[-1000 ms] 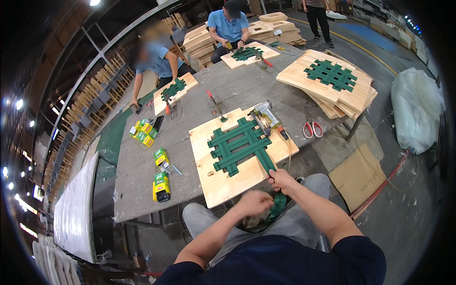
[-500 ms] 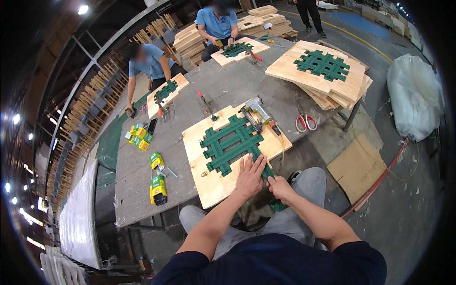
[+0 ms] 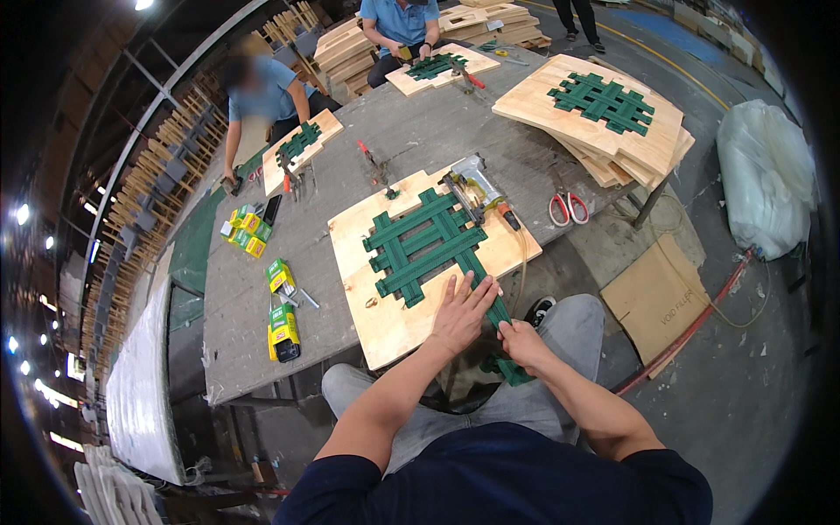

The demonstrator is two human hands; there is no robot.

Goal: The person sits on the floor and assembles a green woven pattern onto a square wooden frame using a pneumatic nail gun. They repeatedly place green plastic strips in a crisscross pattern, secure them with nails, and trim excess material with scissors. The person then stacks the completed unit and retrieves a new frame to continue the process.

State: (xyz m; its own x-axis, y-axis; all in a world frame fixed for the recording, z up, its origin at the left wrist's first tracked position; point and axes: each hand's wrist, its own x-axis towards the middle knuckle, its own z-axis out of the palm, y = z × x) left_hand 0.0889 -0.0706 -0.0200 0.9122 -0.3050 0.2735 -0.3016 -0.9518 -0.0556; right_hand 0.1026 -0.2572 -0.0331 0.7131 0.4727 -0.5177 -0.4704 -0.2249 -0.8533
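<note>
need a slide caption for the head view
Left hand flat over a green strap on a wooden panel, right hand gripping the strap past the panel's edge.

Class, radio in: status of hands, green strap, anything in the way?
Left hand flat over green strap at near edge of board. Right hand gripping strap past that edge. Staple gun on board, clear of both hands.

Free tabletop left of board, probable nail gun across far corner.

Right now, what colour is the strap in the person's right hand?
Green; the strap shows best in the head view.
</note>
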